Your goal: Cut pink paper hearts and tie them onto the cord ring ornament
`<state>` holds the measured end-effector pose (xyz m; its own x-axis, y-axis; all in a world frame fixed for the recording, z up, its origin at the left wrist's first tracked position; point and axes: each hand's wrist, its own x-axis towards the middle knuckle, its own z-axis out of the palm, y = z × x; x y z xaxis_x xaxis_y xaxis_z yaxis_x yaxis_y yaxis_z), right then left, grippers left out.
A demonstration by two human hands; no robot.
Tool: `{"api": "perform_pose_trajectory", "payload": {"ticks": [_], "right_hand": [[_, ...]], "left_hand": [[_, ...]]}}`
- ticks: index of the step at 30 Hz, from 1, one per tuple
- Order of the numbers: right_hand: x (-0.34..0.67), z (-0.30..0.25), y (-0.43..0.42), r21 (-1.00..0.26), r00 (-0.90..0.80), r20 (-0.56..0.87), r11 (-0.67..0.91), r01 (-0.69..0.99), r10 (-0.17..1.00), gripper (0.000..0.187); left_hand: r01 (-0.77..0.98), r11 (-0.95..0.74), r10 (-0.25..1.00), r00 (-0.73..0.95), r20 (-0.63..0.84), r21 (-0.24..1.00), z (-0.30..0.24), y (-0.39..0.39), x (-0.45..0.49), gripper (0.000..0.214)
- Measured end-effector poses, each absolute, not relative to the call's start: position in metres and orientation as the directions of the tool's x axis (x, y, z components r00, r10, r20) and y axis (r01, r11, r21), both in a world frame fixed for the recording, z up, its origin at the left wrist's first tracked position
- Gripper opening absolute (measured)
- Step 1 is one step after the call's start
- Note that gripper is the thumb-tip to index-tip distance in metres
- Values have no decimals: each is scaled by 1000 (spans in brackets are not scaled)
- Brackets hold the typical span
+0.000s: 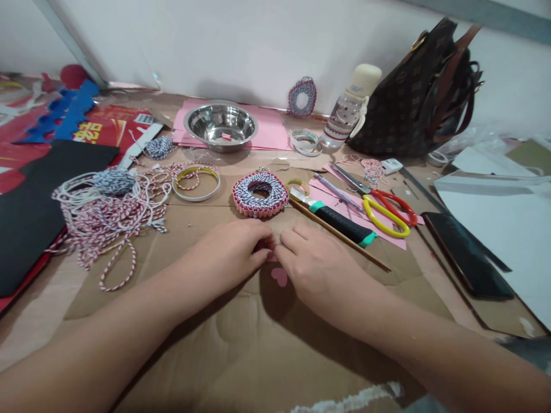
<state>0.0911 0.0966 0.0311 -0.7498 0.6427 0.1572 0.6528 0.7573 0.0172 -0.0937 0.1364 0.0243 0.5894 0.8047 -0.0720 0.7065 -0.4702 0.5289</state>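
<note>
Pinching pink paper (271,257) between left hand (224,255) and right hand (321,269).

White painted wall (241,46) runs across the rear of the work area, finish smooth and pale, with a soft shadow low along its base. Grey strip (69,40) descends diagonally at the left of the wall to the rear edge of the work surface. Second grey band (486,14) crosses the upper right corner. Work surface (37,312), pale tan, meets the wall and is largely overlaid with creased brown cardboard (241,367). Dark patterned handbag (413,97) stands against the wall at right. Lighting even and diffuse throughout, shadows soft
</note>
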Motion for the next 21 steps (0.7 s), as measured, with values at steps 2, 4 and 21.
{"api": "perform_pose_trajectory", "payload": {"ticks": [2, 4, 21], "right_hand": [[87, 29, 94, 29, -697, 159, 703, 711, 699, 11], [85, 28, 93, 33, -669, 143, 672, 740, 730, 12], [89, 25, 94, 54, -745, 157, 747, 662, 649, 11]], "left_hand": [[710, -470, 798, 595, -91, 525, 26, 137, -93, 12], [716, -466, 795, 597, -109, 520, 27, 137, -92, 13], [711, -490, 799, 598, -67, 504, 23, 139, -93, 12]]}}
